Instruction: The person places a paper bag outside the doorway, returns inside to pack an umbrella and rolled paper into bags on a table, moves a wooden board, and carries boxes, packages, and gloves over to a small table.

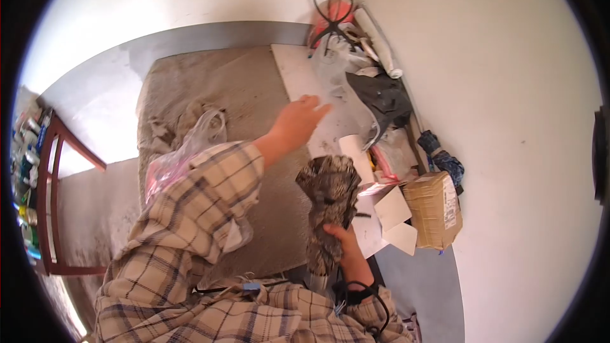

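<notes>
1. Right hand [343,241]: closed around the lower part of a brown-and-black patterned umbrella [328,194], thumb laid across the fabric.
2. Umbrella: folded but loose, held upright in front of the body; cloth flares wide and ruffled at the far end, narrows toward the grip. A greyish handle end shows below, close to the shirt.
3. Left hand [298,121]: stretched forward, fingers extended and loosely apart, palm side hidden; no object seen in it. Well apart from the umbrella. Nearest to it, a clear plastic bag [337,67]; cannot tell whether they touch.
4. Beneath the hands: a brown covering [238,89], wrinkled, with a pale board [289,67] along its right side.
5. Left on the covering: a thin plastic bag with pink in it [168,171], partly behind the plaid sleeve [171,216].
6. Along the right wall: black bag [384,98], white roll [379,41], black looped frame [330,25] over something red. Nearer: cardboard box [431,209], pale cards [393,208] beside it, a dark blue folded bundle [441,155] behind.
7. Far left: reddish-brown wooden frame [55,197], bottles [28,171] beyond, blurred at the edge.
</notes>
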Demonstrator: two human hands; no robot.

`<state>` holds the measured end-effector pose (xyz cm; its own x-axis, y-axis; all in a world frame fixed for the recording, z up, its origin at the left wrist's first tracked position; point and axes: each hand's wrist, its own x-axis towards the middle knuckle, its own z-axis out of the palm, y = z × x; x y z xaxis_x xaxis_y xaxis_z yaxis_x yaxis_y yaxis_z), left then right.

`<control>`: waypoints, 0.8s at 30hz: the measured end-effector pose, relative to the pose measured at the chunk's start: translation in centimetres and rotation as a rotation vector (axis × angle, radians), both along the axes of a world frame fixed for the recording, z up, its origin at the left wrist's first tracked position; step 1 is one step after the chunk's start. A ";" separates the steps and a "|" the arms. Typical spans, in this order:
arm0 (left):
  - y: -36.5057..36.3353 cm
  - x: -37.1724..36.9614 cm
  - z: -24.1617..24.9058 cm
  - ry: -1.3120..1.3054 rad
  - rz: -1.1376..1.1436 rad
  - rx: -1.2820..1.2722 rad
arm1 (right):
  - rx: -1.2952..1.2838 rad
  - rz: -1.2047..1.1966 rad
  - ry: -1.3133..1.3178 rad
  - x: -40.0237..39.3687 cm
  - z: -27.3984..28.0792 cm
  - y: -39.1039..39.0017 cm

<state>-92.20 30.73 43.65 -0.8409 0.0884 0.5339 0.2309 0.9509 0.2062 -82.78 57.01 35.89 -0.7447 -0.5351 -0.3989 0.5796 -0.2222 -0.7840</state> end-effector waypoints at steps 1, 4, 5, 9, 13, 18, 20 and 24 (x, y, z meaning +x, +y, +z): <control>1.0 -2.8 0.2 0.048 -0.084 -0.127 | 0.034 -0.018 0.016 0.6 0.4 0.6; 5.7 -8.9 0.0 0.297 -0.163 -0.346 | 0.074 -0.082 0.033 2.1 -0.3 4.2; 7.1 -10.6 -0.3 0.275 -0.172 -0.379 | 0.086 -0.109 0.016 2.5 -0.9 5.8; 9.3 -14.8 0.3 0.163 -0.166 -0.463 | 0.158 -0.225 0.031 3.5 -3.4 10.9; 9.2 -18.2 4.1 0.117 -0.092 -0.088 | 0.103 -0.282 -0.055 3.3 -2.5 12.8; 7.5 -21.0 10.1 0.294 -0.018 0.019 | 0.006 -0.251 -0.056 2.3 -6.4 13.5; 8.0 -21.3 12.5 0.290 0.008 0.012 | -0.022 -0.234 -0.078 1.9 -7.3 13.5; 9.5 -22.5 15.0 0.372 -0.007 0.001 | -0.052 -0.227 -0.075 1.5 -8.7 13.5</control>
